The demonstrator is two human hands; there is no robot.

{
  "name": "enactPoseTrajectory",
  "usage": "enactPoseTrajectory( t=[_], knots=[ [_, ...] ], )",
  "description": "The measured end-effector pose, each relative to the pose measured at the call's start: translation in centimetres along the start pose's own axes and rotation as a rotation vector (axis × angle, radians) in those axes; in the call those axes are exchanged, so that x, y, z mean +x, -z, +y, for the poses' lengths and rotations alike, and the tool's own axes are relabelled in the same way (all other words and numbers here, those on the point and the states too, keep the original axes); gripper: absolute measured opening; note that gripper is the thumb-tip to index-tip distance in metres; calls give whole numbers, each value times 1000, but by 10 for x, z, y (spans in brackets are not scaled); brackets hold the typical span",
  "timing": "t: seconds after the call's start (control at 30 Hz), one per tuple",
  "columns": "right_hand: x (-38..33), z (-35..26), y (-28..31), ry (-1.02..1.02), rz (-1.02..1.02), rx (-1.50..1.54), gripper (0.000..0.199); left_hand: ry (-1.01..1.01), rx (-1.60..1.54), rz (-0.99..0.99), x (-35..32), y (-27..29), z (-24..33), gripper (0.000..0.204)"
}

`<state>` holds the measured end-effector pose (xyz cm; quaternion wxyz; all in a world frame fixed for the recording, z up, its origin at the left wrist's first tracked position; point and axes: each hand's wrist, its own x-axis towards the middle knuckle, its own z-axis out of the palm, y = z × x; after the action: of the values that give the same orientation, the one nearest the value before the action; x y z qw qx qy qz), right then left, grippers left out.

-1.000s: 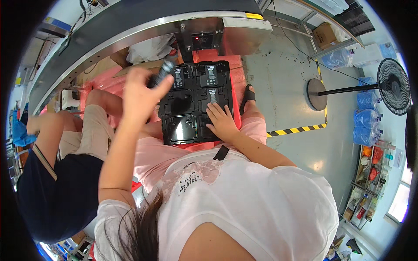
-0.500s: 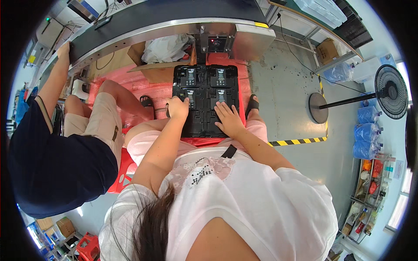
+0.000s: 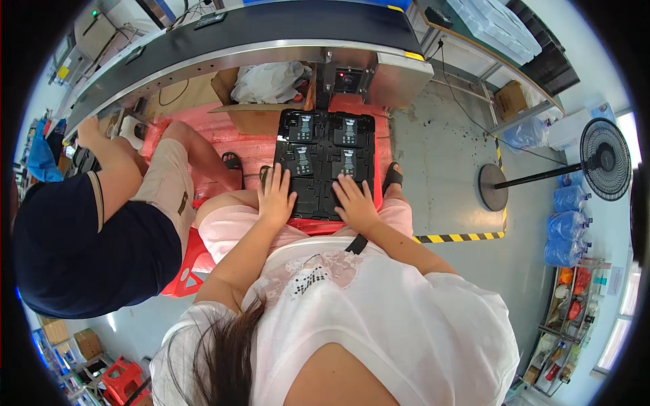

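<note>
A black moulded tray (image 3: 323, 122) lies in front of me on a red stack, with several small grey devices (image 3: 302, 126) set in its far pockets. My left hand (image 3: 277, 195) lies flat on the tray's near left pockets, fingers spread, beside a device (image 3: 301, 160). On the near right pockets rests my right hand (image 3: 354, 201), also flat with fingers apart. Neither hand holds anything. My knees in pink sit just under the tray's near edge.
A conveyor belt (image 3: 223, 37) with a steel frame runs across the top. A person in a dark shirt (image 3: 74, 243) sits close on my left. Cardboard box (image 3: 250, 115) and plastic bag lie beyond the tray. A standing fan (image 3: 596, 162) and striped floor tape are at right.
My left hand came down from holding a dark device in the air and now lies flat on the tray. My view tilted lower. The person on my left reached to the conveyor.
</note>
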<state>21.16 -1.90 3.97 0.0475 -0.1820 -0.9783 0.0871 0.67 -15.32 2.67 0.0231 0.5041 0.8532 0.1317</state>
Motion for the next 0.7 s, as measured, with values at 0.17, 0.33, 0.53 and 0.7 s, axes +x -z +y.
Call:
enactPoseTrajectory(
  t=[0.17,0.33,0.53,0.7],
  knots=[
    [-5,-2,-10,55,-24,-78,58,-181,61,-4,18,-6,14,52],
    [-5,16,-8,-127,-48,-62,59,-216,158,-16,49,-21,-3,40],
    [-10,20,-11,-128,-52,-24,60,-372,43,-276,70,1,-42,37],
    [-9,22,-11,-134,-49,-14,60,-345,100,-89,44,-2,-19,40]
  ],
)
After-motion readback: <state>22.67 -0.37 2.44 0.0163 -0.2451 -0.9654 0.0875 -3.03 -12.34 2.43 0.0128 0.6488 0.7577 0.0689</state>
